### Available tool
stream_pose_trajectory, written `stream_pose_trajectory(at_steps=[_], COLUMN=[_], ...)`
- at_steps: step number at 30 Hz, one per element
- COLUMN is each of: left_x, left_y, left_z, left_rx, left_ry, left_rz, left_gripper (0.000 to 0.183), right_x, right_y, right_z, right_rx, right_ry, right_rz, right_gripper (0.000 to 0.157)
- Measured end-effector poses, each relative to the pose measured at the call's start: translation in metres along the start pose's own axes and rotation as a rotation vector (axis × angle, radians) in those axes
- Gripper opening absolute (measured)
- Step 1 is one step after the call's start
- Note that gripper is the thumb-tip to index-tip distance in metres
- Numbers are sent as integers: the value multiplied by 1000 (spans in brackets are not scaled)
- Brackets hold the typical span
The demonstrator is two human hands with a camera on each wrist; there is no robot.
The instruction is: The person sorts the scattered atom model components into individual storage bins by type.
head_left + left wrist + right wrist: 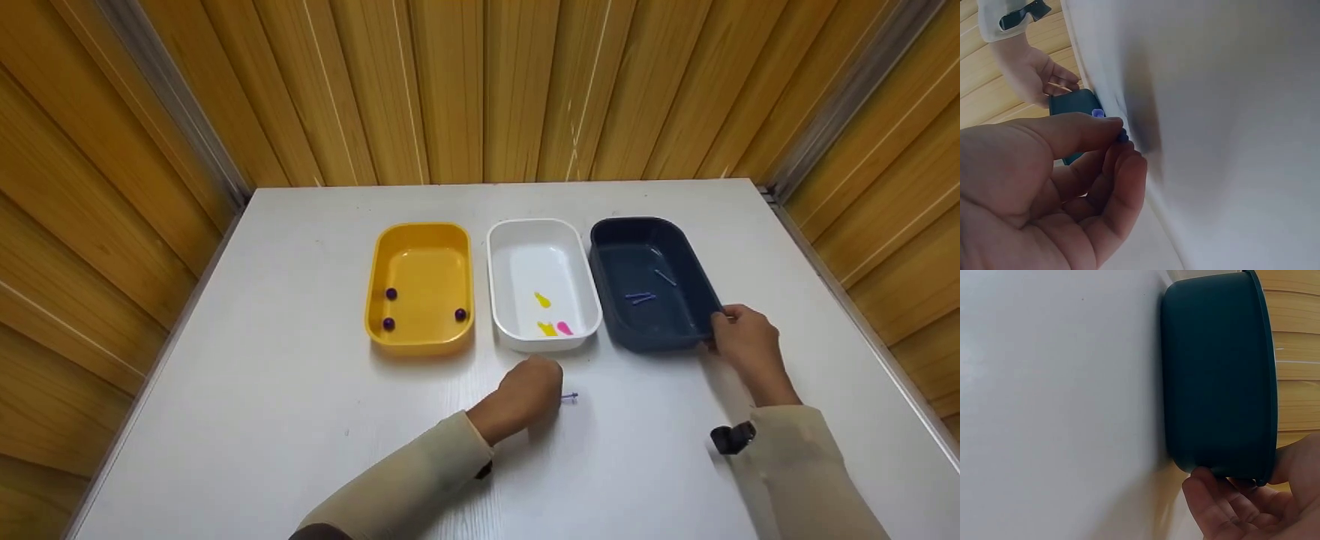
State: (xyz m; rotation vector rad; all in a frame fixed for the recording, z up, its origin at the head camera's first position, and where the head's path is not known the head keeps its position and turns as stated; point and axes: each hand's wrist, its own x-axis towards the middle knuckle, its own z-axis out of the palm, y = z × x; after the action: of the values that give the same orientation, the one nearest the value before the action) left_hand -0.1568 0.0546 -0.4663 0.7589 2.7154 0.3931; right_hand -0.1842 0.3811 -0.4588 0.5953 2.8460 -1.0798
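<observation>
My left hand is low over the white table in front of the white tray, thumb and fingers pinching a small purple stick with a knobbed end. In the left wrist view the purple stick pokes out past the thumb; the rest is hidden by the fingers. At the right, my right hand grips the near right corner of the dark blue tray. The right wrist view has the thumb at the rim and the fingers against the outer wall. Several similar purple sticks lie inside that tray.
Left of the dark blue tray stand a white tray with yellow and pink pieces and a yellow tray with dark purple balls. Wood-patterned walls border the table at the back and sides.
</observation>
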Motion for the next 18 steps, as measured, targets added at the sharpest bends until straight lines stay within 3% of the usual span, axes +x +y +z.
stream_pose_trajectory(at_steps=[8,14,18], left_x=[3,7,8], left_y=[6,12,14], left_z=[-8,-14,-17], left_rx=[25,-16,27], left_ry=[74,83,123], left_rz=[79,81,125], left_gripper=[12,14,11], right_x=[1,1,2], right_y=[0,-1,-1], right_z=[0,1,2], right_rx=[-4,17,21], right_ry=[11,11,11], right_rz=[-8,-3,9], right_gripper=[51,51,52])
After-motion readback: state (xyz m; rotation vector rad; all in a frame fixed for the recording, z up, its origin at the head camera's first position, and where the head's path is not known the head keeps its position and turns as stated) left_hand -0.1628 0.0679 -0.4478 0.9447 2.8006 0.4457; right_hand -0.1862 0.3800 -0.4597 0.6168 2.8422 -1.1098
